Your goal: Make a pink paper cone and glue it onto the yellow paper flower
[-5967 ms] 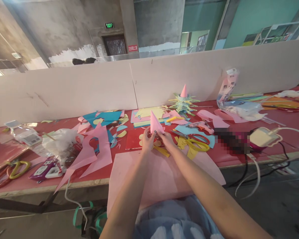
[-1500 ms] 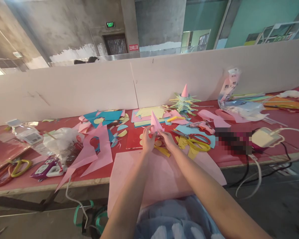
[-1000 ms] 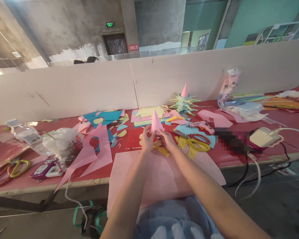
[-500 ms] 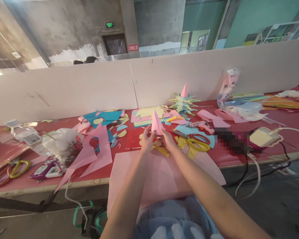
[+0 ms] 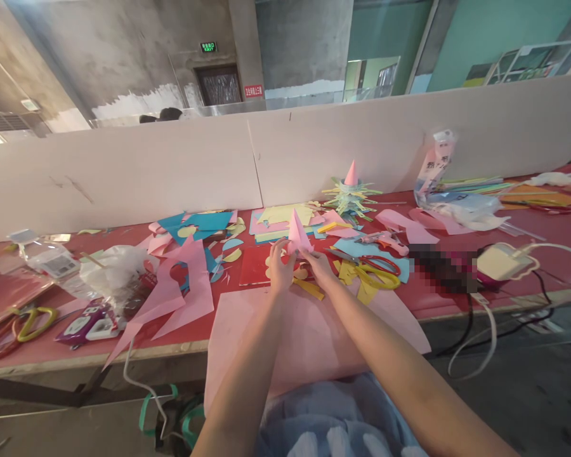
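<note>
A pink paper cone [image 5: 299, 232] points upward between my two hands, above the red table. My left hand [image 5: 280, 263] grips its lower left edge with thumb and fingers. On the lower right side, my right hand [image 5: 318, 263] pinches the cone's rim. Below my hands lie small round cream paper pieces [image 5: 301, 271] and a yellow paper strip [image 5: 309, 289]. A large pink paper sheet [image 5: 304, 330] spreads beneath my forearms and hangs over the table's front edge.
Right of my hands lie scissors with yellow and red handles [image 5: 378, 273] and a pink glue gun [image 5: 385, 240]. A fringed paper piece topped by a pink cone [image 5: 351, 193] stands behind. Pink offcuts [image 5: 197, 285], a plastic bag [image 5: 111, 270] and scissors [image 5: 21, 327] occupy the left.
The cone has turned a little in my hands, and a fold or seam now shows on its front. My right fingers have drawn slightly inward along its lower rim.
</note>
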{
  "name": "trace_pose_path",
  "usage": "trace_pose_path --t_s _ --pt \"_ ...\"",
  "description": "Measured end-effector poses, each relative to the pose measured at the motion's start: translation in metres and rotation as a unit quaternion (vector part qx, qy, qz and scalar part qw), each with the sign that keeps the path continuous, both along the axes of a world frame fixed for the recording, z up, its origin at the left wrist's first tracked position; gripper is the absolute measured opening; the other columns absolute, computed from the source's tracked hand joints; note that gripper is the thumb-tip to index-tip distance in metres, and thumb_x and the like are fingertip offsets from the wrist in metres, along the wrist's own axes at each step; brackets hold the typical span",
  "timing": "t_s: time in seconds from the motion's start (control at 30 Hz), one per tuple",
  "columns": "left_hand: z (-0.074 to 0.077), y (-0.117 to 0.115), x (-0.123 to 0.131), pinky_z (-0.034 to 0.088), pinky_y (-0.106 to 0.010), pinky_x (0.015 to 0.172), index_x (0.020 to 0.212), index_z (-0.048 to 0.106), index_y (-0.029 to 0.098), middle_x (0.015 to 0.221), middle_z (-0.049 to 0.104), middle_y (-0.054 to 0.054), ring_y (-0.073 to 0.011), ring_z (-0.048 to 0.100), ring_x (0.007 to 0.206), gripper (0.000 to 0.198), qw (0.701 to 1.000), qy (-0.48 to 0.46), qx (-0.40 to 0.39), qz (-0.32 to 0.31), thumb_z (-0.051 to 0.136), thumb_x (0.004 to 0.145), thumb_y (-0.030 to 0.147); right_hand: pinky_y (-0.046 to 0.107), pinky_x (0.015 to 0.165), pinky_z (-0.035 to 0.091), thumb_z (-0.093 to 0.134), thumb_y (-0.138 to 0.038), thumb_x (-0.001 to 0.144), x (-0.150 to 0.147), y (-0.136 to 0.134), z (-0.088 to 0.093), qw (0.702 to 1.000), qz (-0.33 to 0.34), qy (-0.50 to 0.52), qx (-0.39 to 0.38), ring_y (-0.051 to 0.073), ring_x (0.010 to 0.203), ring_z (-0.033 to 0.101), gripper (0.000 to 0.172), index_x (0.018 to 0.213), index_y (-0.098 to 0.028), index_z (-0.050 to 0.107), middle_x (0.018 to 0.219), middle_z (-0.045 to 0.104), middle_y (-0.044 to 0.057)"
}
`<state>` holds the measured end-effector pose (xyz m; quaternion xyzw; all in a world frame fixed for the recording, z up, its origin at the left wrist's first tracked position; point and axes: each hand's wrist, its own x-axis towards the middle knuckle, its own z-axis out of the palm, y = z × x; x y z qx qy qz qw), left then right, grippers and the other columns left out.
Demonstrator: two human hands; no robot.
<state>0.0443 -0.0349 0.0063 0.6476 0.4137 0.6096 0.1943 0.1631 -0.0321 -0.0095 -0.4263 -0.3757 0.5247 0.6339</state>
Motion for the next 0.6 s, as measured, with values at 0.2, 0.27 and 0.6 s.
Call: trace_pose_path --t_s 0.2,0.27,0.6 --pt "0.0031 -0.0059 -0.0002 0.045 -0.037 0.1 0.101 0.064 0.026 0.128 0.055 -0.005 -0.0196 0.053 0.118 0.017 0.999 0.032 0.028 0.02 0.055 0.087 0.022 0.026 0.055 0.045 0.078 -0.049 0.06 0.001 0.0011 0.0015 1.0 -0.005 0.019 0.005 0.016 0.06 0.063 0.033 0.064 -0.018 0.067 0.067 0.07 0.005" --pt "0.0022 -0.0071 0.0006 0.047 -0.037 0.097 0.096 0.067 0.026 0.129 0.055 -0.005 -0.0202 0.055 0.116 0.014 0.998 0.051 0.045 0.009 0.058 0.086 0.024 0.027 0.057 0.046 0.078 -0.049 0.06 0.002 0.0023 0.002 0.999 -0.007 0.034 0.011 0.016 0.063 0.063 0.032 0.063 -0.019 0.066 0.069 0.07 0.004" --pt "-0.006 -0.0009 -0.0003 0.047 -0.04 0.1 0.098 0.071 0.031 0.125 0.058 -0.002 -0.0206 0.059 0.106 0.02 0.991 0.123 0.055 -0.006 0.061 0.084 0.02 0.029 0.06 0.047 0.08 -0.045 0.057 0.0028 -0.0001 0.0069 0.998 0.001 0.067 0.004 0.015 0.059 0.06 0.03 0.06 -0.02 0.063 0.063 0.067 0.002"
